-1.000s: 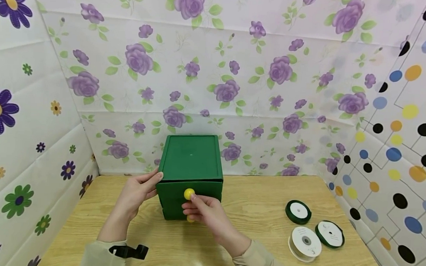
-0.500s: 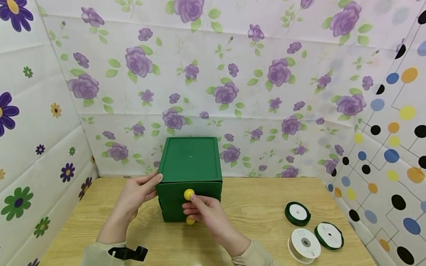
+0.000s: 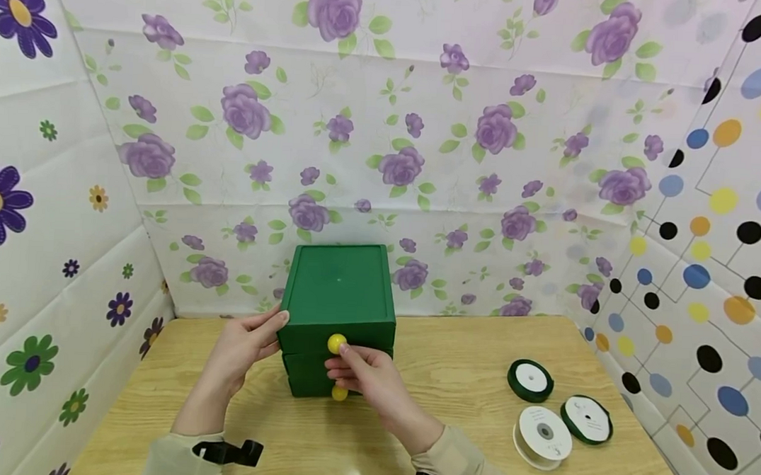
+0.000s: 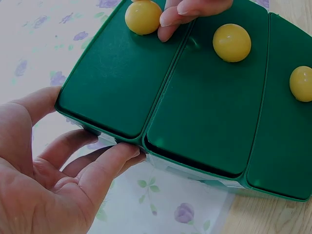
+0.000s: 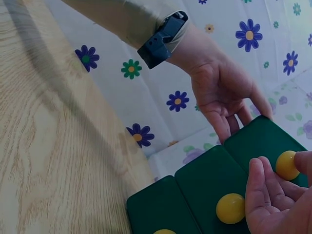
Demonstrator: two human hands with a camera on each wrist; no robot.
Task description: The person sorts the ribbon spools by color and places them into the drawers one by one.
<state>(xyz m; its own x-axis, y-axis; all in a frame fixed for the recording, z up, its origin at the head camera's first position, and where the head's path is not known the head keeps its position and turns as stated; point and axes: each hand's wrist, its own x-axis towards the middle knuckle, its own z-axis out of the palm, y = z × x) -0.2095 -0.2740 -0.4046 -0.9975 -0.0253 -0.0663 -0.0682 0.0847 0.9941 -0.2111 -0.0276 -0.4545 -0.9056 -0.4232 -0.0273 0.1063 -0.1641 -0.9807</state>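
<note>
A green drawer cabinet [image 3: 340, 285] with yellow ball knobs stands on the table against the back cloth. My left hand [image 3: 242, 345] grips its upper left edge. In the left wrist view the left thumb [image 4: 44, 102] lies at the top corner and the bent fingers [image 4: 109, 168] touch the side. My right hand [image 3: 374, 386] pinches the top drawer's knob [image 3: 337, 344] between thumb and fingers. The middle knob [image 4: 232, 43] and the lowest knob [image 4: 301, 84] are untouched. In the left wrist view the drawer fronts look nearly flush with the cabinet.
Several ribbon spools lie at the right of the wooden table [image 3: 456, 404]: a dark green one [image 3: 530, 380], another green one [image 3: 586, 419] and a pale one [image 3: 542, 437]. Patterned cloth walls [image 3: 420, 197] enclose the back and both sides.
The dark gap under the cabinet's top edge has narrowed away, and a seam below the top drawer now shows. Both hands keep their hold; the right has barely shifted.
</note>
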